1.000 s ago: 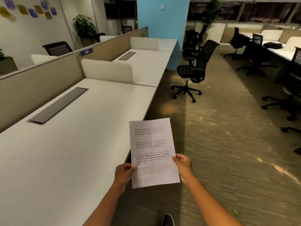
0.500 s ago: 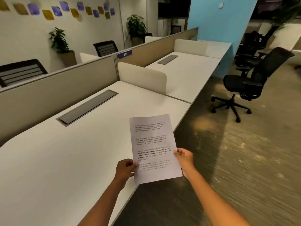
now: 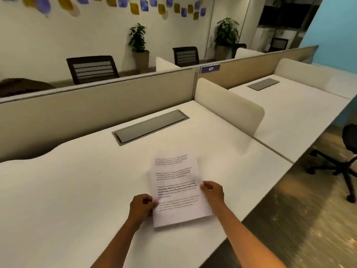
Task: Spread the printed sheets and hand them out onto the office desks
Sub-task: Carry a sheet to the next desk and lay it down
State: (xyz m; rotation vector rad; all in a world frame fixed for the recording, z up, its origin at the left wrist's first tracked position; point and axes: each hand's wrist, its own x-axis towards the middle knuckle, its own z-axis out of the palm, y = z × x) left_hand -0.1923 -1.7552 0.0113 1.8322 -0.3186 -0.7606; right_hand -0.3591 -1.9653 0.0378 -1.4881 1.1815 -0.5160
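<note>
Left hand [image 3: 142,206] and right hand [image 3: 212,193] each keeping a pinching grip on printed sheet [image 3: 176,192] edges, holding it over white tabletop [image 3: 77,190].

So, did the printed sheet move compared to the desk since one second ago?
Yes. The printed sheet went left, from over the floor beside the desk edge to above the white desk top.

Long white laminate table [image 3: 77,190], smooth matte top, front edge running diagonally toward lower right. Grey rectangular recessed cable-tray lid [image 3: 150,126] set flush into the surface near the back. Beige fabric partition panel [image 3: 96,107] stands along the rear edge. Cream rounded-corner divider screen [image 3: 229,105] rises at the right end, separating a second white table [image 3: 289,120], which carries its own smaller grey cable-tray lid [image 3: 263,84]. Brown carpeted floor [image 3: 289,219] beside both.
</note>
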